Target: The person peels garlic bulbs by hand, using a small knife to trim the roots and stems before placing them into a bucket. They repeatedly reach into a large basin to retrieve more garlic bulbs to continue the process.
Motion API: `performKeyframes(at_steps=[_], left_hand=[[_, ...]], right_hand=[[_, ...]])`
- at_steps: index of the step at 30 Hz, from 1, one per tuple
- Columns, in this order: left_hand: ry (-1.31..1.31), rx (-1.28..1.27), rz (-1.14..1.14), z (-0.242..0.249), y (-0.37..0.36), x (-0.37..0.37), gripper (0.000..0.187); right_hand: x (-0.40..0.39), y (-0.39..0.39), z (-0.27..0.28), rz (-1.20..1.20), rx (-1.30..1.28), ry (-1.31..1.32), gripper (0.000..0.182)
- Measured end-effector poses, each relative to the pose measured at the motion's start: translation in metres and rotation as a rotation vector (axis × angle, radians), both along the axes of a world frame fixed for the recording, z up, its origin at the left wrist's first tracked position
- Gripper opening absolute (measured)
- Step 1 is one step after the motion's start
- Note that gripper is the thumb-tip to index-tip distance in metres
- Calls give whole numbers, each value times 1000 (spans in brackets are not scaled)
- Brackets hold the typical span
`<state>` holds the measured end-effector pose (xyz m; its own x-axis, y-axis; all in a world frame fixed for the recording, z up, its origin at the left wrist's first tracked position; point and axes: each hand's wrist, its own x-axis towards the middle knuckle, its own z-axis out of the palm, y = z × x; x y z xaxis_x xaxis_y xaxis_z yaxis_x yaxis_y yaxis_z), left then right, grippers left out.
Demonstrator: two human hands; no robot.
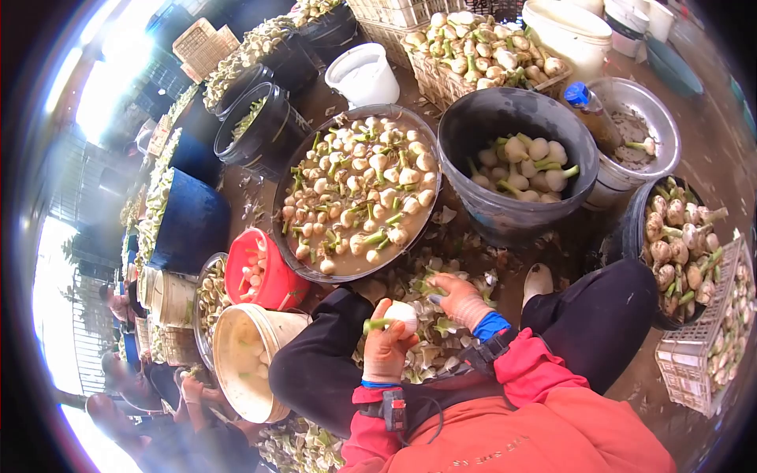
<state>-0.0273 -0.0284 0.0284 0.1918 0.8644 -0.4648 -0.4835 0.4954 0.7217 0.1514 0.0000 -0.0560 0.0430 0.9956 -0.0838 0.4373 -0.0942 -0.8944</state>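
A white garlic bulb (403, 316) with a short green stem sits in my left hand (385, 351), whose fingers wrap round it. Just to its right is my right hand (460, 301), apart from the bulb, with its fingers bent together. A small dark bit shows by the right thumb; I cannot make out what it is. Below both hands, a heap of garlic peelings (430, 359) lies between my legs. Ahead, a wide basin (281, 185) holds many garlic bulbs in murky water. Beside it, a dark bucket (465, 201) contains cleaner white bulbs.
At left stand a red bowl (272, 288) and a cream bucket (229, 359) with bulbs inside. Crates of garlic (686, 366) flank my right knee, near a black tub (627, 229). A blue-capped bottle (599, 126) leans by a pale bucket (670, 154). Other people (185, 410) work at lower left.
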Motion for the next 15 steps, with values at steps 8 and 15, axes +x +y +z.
performKeyframes(at_steps=[8, 15], left_hand=[[566, 98, -111, -14, 0, 14, 64], [870, 614, -163, -50, -7, 5, 70]], right_hand=[[-28, -17, 63, 56, 26, 484, 37], [-19, -14, 67, 15, 94, 271, 34]])
